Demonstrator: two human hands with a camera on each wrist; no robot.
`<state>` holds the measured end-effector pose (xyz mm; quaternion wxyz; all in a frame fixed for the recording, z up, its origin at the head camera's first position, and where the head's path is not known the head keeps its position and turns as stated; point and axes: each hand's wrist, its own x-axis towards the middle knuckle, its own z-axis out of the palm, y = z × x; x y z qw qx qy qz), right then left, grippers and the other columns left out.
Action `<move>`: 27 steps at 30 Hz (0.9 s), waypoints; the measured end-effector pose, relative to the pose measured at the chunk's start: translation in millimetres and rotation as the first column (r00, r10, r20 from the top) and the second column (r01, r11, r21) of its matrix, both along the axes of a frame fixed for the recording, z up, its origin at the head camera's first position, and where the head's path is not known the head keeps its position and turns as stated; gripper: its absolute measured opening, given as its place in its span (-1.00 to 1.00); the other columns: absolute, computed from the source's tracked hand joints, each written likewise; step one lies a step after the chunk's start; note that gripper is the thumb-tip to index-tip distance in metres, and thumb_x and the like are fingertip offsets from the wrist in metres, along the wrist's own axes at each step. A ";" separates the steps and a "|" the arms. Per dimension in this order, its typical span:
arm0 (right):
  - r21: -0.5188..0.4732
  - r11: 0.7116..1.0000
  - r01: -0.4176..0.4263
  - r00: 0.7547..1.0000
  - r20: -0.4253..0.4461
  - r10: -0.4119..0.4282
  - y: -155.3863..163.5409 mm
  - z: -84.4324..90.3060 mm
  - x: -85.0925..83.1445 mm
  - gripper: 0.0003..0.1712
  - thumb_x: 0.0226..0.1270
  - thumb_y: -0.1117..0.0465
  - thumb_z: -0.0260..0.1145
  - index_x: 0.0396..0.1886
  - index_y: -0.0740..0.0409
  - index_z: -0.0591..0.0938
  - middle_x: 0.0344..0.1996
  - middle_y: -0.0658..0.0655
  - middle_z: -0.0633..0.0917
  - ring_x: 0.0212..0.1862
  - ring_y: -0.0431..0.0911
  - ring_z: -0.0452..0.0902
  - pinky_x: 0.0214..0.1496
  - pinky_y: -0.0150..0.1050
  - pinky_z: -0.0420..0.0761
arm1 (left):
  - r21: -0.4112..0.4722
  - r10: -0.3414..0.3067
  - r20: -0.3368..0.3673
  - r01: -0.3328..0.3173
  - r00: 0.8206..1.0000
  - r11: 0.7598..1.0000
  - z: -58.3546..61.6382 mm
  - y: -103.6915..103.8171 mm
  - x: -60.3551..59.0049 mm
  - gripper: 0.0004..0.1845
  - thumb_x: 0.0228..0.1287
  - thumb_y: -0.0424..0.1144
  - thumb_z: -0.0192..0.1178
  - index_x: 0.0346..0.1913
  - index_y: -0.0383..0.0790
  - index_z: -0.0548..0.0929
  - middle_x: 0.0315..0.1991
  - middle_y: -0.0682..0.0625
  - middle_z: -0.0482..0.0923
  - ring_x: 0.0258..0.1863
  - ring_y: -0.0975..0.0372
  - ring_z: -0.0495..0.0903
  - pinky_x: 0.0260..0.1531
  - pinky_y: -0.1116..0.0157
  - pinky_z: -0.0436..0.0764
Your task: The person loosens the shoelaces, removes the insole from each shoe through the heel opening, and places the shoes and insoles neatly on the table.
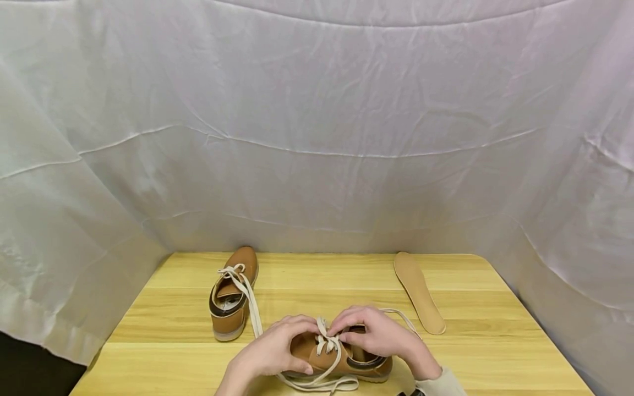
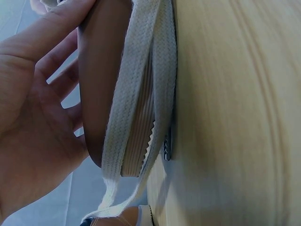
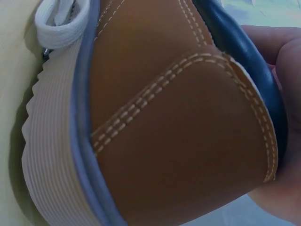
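Head view: left hand (image 1: 277,345) curled, gripping toe of near shoe (image 1: 324,362); right hand (image 1: 373,333) pinching lace (image 1: 332,342) atop shoe; trailing lace (image 1: 346,383) beside shoe might snag if tugged

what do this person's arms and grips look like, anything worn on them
The left grip and right grip are bare, with no gloves or rings showing. On the right, a pale cream sleeve ends near the wrist; a small black item beside it is too cut off to identify. No sleeve shows on the left.
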<state>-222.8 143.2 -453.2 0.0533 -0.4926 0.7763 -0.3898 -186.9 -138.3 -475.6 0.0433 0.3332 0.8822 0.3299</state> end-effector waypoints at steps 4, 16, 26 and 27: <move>-0.015 1.000 -0.004 0.999 0.045 0.004 0.0 -0.1 0.3 -0.77 0.51 0.30 0.32 0.02 0.00 0.78 0.01 -0.06 0.77 0.10 -0.19 0.67 0.19 -0.20 0.66 | 0.001 -0.002 -0.001 0.002 1.000 1.000 0.2 0.0 0.3 -0.32 0.03 -0.02 0.63 0.27 0.16 0.64 0.29 0.25 0.54 0.35 0.19 0.47 0.38 -0.04 0.45; 0.015 0.996 0.088 0.993 0.080 -0.089 0.4 -1.5 0.5 -0.85 0.46 0.28 0.37 -0.15 -0.09 0.76 -0.12 -0.12 0.76 -0.01 -0.26 0.65 0.14 -0.14 0.67 | -0.007 -0.004 -0.017 0.004 1.000 1.000 0.6 1.0 0.3 -0.33 0.03 -0.02 0.64 0.26 0.10 0.66 0.30 0.23 0.55 0.35 0.20 0.49 0.38 -0.01 0.46; 0.035 0.995 0.088 0.996 0.021 -0.089 -1.7 -4.3 0.3 -0.81 0.42 0.32 0.37 -0.20 -0.12 0.71 -0.18 -0.17 0.72 -0.08 -0.32 0.61 0.05 -0.24 0.67 | -0.006 0.001 -0.013 -0.001 1.000 1.000 0.6 1.4 0.6 -0.34 0.02 -0.01 0.64 0.24 0.11 0.66 0.30 0.23 0.55 0.35 0.21 0.49 0.38 -0.04 0.45; 0.034 0.996 0.086 0.996 0.015 -0.086 -2.1 -4.7 0.1 -0.80 0.41 0.33 0.37 -0.21 -0.12 0.70 -0.18 -0.17 0.72 -0.09 -0.32 0.61 0.04 -0.26 0.67 | -0.006 0.000 -0.013 0.000 1.000 1.000 0.6 1.4 0.8 -0.34 0.02 -0.01 0.64 0.24 0.11 0.66 0.29 0.24 0.55 0.35 0.21 0.49 0.38 -0.04 0.45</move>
